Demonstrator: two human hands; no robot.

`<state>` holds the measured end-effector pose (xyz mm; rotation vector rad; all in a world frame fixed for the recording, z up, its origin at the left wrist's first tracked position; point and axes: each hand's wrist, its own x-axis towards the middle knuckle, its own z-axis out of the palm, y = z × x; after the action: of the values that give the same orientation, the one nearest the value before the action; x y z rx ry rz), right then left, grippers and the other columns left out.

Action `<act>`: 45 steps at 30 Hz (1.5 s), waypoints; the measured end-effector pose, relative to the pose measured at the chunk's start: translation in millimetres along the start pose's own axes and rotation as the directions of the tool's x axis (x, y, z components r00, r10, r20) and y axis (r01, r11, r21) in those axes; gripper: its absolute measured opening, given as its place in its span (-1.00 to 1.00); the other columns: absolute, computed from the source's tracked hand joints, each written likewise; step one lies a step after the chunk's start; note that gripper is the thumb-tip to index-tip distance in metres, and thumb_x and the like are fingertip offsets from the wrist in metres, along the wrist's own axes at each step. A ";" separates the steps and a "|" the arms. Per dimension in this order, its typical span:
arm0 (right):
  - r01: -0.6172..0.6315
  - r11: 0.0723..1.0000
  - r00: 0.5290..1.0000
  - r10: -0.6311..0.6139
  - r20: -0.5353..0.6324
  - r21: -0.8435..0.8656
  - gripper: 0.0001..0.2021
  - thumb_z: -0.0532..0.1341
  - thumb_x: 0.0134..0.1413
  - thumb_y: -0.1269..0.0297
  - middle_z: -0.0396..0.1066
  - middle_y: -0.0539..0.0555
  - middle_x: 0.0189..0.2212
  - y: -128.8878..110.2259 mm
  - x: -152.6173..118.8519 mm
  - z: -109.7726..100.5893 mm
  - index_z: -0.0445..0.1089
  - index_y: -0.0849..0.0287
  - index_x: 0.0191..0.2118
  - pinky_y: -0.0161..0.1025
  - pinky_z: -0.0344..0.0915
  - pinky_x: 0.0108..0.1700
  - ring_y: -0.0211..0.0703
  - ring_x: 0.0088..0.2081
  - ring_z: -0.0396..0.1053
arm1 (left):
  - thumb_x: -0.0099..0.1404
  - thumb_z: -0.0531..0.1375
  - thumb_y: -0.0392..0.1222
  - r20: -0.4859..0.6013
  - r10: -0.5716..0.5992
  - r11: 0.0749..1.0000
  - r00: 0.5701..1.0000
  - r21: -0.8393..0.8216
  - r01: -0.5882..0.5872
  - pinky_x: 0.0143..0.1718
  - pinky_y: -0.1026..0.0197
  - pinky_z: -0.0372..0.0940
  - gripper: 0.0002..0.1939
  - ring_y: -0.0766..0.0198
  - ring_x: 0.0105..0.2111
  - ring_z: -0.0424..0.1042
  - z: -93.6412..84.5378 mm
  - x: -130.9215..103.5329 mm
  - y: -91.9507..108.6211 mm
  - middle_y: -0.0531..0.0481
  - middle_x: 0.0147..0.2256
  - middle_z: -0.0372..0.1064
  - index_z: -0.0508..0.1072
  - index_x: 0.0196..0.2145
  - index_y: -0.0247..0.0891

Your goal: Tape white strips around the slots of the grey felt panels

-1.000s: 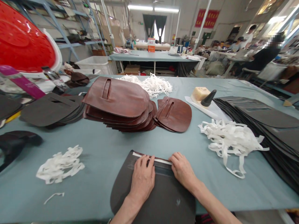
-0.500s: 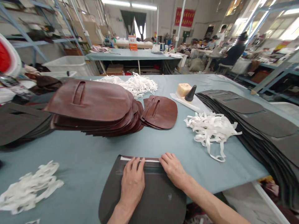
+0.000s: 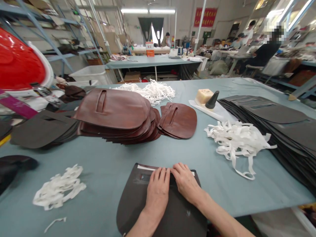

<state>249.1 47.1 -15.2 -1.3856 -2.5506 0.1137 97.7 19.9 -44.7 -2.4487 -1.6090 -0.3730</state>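
A dark grey leather-like panel (image 3: 134,204) with rounded lower corners lies at the front of the table, its brown side showing as a thin rim along the far edge. A white strip (image 3: 145,168) runs along that edge and shows to either side of my hands. My left hand (image 3: 158,189) lies on the panel with its fingers stretched flat over the strip. Close beside it, my right hand (image 3: 186,181) has bent fingers gripping the far edge. Part of a slot shows left of my left hand. The edge beneath my fingers is hidden.
Brown slotted panels (image 3: 116,108) are stacked beyond my hands, a smaller brown pile (image 3: 179,120) beside them. Grey panels (image 3: 274,108) fan out at right, others (image 3: 44,128) at left. White strips lie in heaps (image 3: 239,141). A yellowish block (image 3: 203,95) and black cone (image 3: 212,99) stand behind.
The view has turned left, so the table's contents sit farther right. My hands have come closer together along the far edge, and the white strip now shows at their outer sides.
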 end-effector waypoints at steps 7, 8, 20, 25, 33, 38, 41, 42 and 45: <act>0.105 0.980 0.992 -0.114 -0.048 -0.166 -0.79 0.08 0.13 0.55 0.30 0.19 -0.27 0.2 -7.4 3.7 0.36 0.33 -0.13 -0.12 0.20 -0.17 -0.03 -0.23 0.19 | 0.27 -0.02 -0.38 0.093 0.007 0.994 0.996 0.110 -0.018 0.16 -0.10 0.11 -0.55 0.05 0.08 0.27 -5.6 1.2 -7.9 -0.19 0.05 0.33 0.30 0.11 -0.35; 0.112 0.979 0.991 -0.123 -0.056 -0.172 -0.78 0.09 0.12 0.55 0.31 0.20 -0.27 3.3 -10.7 2.6 0.36 0.35 -0.12 -0.11 0.21 -0.16 -0.03 -0.22 0.20 | 0.28 -0.03 -0.37 0.106 -0.004 0.993 0.994 0.116 -0.008 0.16 -0.11 0.10 -0.55 0.06 0.08 0.27 -7.7 1.1 -15.0 -0.19 0.05 0.34 0.31 0.11 -0.34; 0.087 0.978 0.983 -0.116 -0.145 -0.189 -0.73 0.01 0.17 0.55 0.31 0.27 -0.22 32.6 -49.3 0.2 0.35 0.44 -0.06 -0.04 0.23 -0.08 0.04 -0.14 0.19 | 0.26 -0.09 -0.47 0.033 0.007 0.999 0.999 0.044 -0.009 0.18 -0.05 0.07 -0.54 0.10 0.07 0.27 -12.1 -15.0 -88.5 -0.22 0.04 0.33 0.32 0.07 -0.38; 0.045 0.978 0.995 -0.062 -0.075 -0.202 -0.81 0.07 0.17 0.51 0.31 0.19 -0.28 47.2 -35.3 -6.0 0.38 0.33 -0.15 -0.09 0.19 -0.11 -0.01 -0.21 0.20 | 0.27 -0.06 -0.45 -0.035 -0.059 0.993 0.998 -0.100 0.055 0.14 -0.06 0.11 -0.57 0.09 0.03 0.28 -7.5 -15.8 -83.8 -0.20 -0.01 0.34 0.31 0.06 -0.33; -0.022 0.994 1.000 0.023 -0.001 -0.103 -0.84 0.11 0.21 0.34 0.31 0.12 -0.37 33.5 17.4 -18.3 0.36 0.21 -0.38 -0.12 0.13 -0.18 -0.06 -0.26 0.21 | 0.35 0.01 -0.28 -0.131 -0.433 0.855 0.892 -0.372 0.361 -0.08 0.04 0.23 -0.80 0.14 -0.10 0.33 -19.5 -17.4 -93.2 -0.11 -0.14 0.36 0.36 -0.12 -0.24; 0.073 0.983 0.996 -0.081 0.040 0.168 -0.85 0.10 0.24 0.28 0.33 0.10 -0.28 -22.2 67.0 0.8 0.39 0.19 -0.25 -0.22 0.18 -0.16 -0.12 -0.19 0.23 | 0.34 0.03 -0.31 -0.088 -0.354 0.885 0.931 -0.352 0.304 -0.11 0.07 0.19 -0.80 0.18 -0.14 0.33 -18.7 -27.2 -90.2 -0.04 -0.17 0.40 0.39 -0.15 -0.18; 0.102 0.980 0.991 -0.116 0.072 0.169 -0.85 0.12 0.23 0.25 0.34 0.10 -0.26 -43.9 93.3 14.9 0.39 0.17 -0.23 -0.24 0.20 -0.15 -0.13 -0.17 0.24 | 0.33 0.04 -0.33 -0.076 -0.332 0.907 0.940 -0.299 0.296 -0.13 0.07 0.19 -0.80 0.17 -0.16 0.32 -16.1 -28.3 -86.1 -0.04 -0.21 0.40 0.40 -0.15 -0.19; 0.112 0.983 0.988 -0.126 0.088 0.144 -0.86 0.13 0.22 0.25 0.34 0.10 -0.25 -48.1 99.8 18.8 0.38 0.18 -0.24 -0.24 0.21 -0.16 -0.12 -0.17 0.25 | 0.33 0.03 -0.34 -0.079 -0.326 0.914 0.942 -0.283 0.293 -0.14 0.07 0.19 -0.80 0.17 -0.17 0.32 -15.6 -27.8 -85.3 -0.05 -0.22 0.39 0.40 -0.15 -0.19; 0.153 0.986 0.979 -0.161 0.127 0.074 -0.91 0.15 0.19 0.33 0.34 0.12 -0.27 -55.0 111.2 26.3 0.37 0.21 -0.29 -0.23 0.22 -0.17 -0.10 -0.19 0.26 | 0.33 0.02 -0.35 -0.101 -0.317 0.926 0.943 -0.249 0.285 -0.18 0.08 0.20 -0.79 0.16 -0.20 0.32 -15.8 -25.8 -84.6 -0.07 -0.25 0.39 0.41 -0.16 -0.21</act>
<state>139.5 111.0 -12.0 -1.1852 -2.7282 0.2653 8.5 26.2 -36.0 -2.2624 -1.9815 -0.8027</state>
